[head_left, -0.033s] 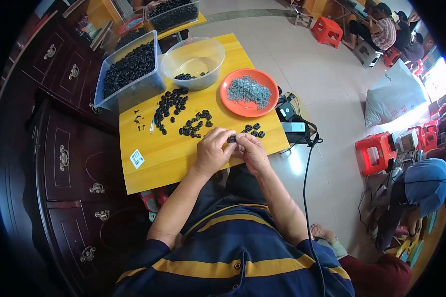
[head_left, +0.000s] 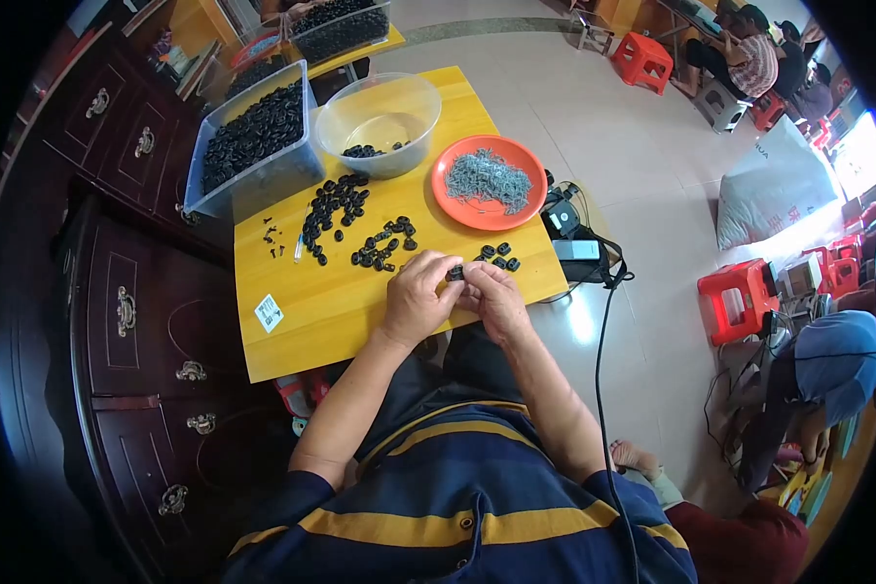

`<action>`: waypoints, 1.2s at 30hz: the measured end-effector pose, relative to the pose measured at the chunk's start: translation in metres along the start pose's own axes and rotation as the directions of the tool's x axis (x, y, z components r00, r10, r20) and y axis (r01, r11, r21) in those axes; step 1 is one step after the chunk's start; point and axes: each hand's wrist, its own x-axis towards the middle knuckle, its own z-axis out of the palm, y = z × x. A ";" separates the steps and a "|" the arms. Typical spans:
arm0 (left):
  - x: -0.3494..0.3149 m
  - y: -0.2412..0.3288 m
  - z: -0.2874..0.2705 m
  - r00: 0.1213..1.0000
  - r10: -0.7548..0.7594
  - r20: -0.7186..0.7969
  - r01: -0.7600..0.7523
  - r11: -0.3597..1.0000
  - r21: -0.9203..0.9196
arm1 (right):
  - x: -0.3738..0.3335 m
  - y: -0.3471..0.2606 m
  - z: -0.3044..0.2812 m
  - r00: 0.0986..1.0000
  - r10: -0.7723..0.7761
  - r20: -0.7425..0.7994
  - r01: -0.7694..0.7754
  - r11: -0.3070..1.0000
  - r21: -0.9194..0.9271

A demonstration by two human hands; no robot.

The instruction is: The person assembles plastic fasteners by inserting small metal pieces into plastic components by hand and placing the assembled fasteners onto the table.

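My left hand [head_left: 419, 297] and my right hand [head_left: 496, 297] meet over the near part of the yellow table [head_left: 311, 341]. Their fingertips pinch a small black plastic piece [head_left: 456, 273] between them; its details are too small to make out. Just beyond my right hand lies a small group of similar black pieces [head_left: 499, 255]. Ahead of my left hand is a loose cluster of black pieces [head_left: 383, 243], with a larger pile [head_left: 337, 206] behind it. An orange plate [head_left: 448, 202] heaped with thin silvery metal pins [head_left: 489, 179] stands farther off, at the right.
A bluish bin [head_left: 253, 190] full of black pieces and a clear round bowl [head_left: 414, 161] stand at the back. Tiny dark bits [head_left: 274, 243] and a white label [head_left: 269, 312] lie at left. A dark cabinet [head_left: 117, 350] flanks the table; a black cable [head_left: 602, 389] hangs at right.
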 end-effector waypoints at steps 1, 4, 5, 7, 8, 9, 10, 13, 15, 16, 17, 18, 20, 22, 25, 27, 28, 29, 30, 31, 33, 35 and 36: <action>0.001 0.000 0.000 1.000 0.000 0.003 0.000 1.000 0.001 | 0.001 0.001 -0.003 1.000 0.005 0.004 -0.005 1.000 -0.008; 0.002 0.002 0.000 1.000 0.010 0.020 -0.010 1.000 0.004 | -0.001 -0.002 -0.002 1.000 0.008 -0.004 -0.009 1.000 -0.021; 0.003 0.003 -0.001 1.000 0.006 0.025 -0.006 1.000 0.000 | -0.002 -0.004 -0.001 1.000 0.008 -0.014 -0.008 1.000 -0.027; 0.005 0.005 0.001 0.999 0.007 0.031 -0.007 1.000 -0.007 | -0.001 -0.002 -0.003 0.999 -0.028 -0.023 0.027 0.999 -0.031; 0.005 0.005 0.002 0.999 0.005 0.032 -0.005 1.000 -0.011 | -0.001 0.000 -0.004 0.998 -0.061 -0.030 0.059 0.998 -0.037; 0.006 0.005 0.002 0.999 0.003 0.033 -0.002 1.000 -0.013 | 0.001 0.002 -0.005 0.998 -0.062 -0.031 0.061 0.998 -0.036; 0.007 0.006 0.004 0.999 0.004 0.034 -0.003 1.000 -0.013 | 0.003 0.004 -0.005 0.994 -0.101 -0.048 0.098 0.994 -0.054; 0.006 0.006 0.008 1.000 -0.028 0.005 0.028 1.000 0.000 | 0.004 0.007 -0.004 0.987 -0.140 -0.074 0.137 0.989 -0.051; 0.008 0.005 0.011 0.999 0.005 -0.038 -0.004 1.000 0.015 | 0.003 0.007 -0.003 0.986 -0.142 -0.086 0.140 0.990 -0.031; 0.008 0.006 0.011 0.999 0.004 -0.035 -0.004 1.000 0.013 | 0.003 0.007 -0.003 0.981 -0.154 -0.116 0.150 0.988 -0.042; 0.009 0.007 0.012 1.000 0.000 -0.020 0.000 1.000 0.007 | 0.003 0.007 -0.002 0.975 -0.166 -0.145 0.160 0.986 -0.054; 0.010 0.007 0.012 1.000 -0.004 -0.006 0.004 1.000 0.003 | 0.002 0.006 -0.001 0.975 -0.165 -0.146 0.159 0.986 -0.053; 0.011 0.006 0.013 1.000 0.002 -0.002 -0.002 1.000 0.002 | 0.001 0.005 0.001 0.972 -0.163 -0.169 0.160 0.987 -0.035; 0.013 0.006 0.013 1.000 0.011 0.005 -0.011 1.000 -0.003 | 0.003 0.006 -0.004 0.971 -0.170 -0.169 0.163 0.985 -0.055; 0.015 0.008 0.012 0.998 -0.001 0.056 0.001 1.000 0.005 | 0.003 0.006 -0.005 0.969 -0.180 -0.169 0.171 0.983 -0.067; 0.016 0.008 0.012 0.998 0.006 0.059 -0.006 1.000 -0.006 | 0.002 0.005 -0.004 0.968 -0.184 -0.172 0.176 0.983 -0.059; 0.017 0.007 0.012 0.998 0.006 0.059 -0.006 1.000 -0.006 | 0.001 0.004 -0.003 0.967 -0.184 -0.178 0.173 0.982 -0.076; 0.017 0.007 0.013 0.999 0.023 0.047 -0.022 1.000 -0.007 | 0.001 0.003 -0.002 0.966 -0.185 -0.183 0.170 0.981 -0.093; 0.017 0.006 0.013 0.999 0.039 0.034 -0.039 0.999 -0.008 | 0.000 0.002 -0.001 0.966 -0.185 -0.183 0.170 0.981 -0.093; 0.016 0.004 0.013 0.999 0.039 0.033 -0.038 0.999 -0.007 | -0.001 0.002 -0.001 0.966 -0.184 -0.179 0.170 0.981 -0.091; 0.015 0.001 0.014 0.996 0.083 0.021 -0.083 0.997 0.004 | -0.002 0.003 -0.001 0.967 -0.184 -0.176 0.170 0.981 -0.089; 0.014 0.001 0.014 0.997 0.072 0.012 -0.072 0.997 -0.010 | -0.001 0.006 -0.002 0.961 -0.222 -0.166 0.203 0.971 -0.125; 0.012 0.001 0.014 0.998 0.061 0.003 -0.061 0.998 -0.024 | -0.002 0.004 -0.001 0.961 -0.221 -0.166 0.202 0.971 -0.125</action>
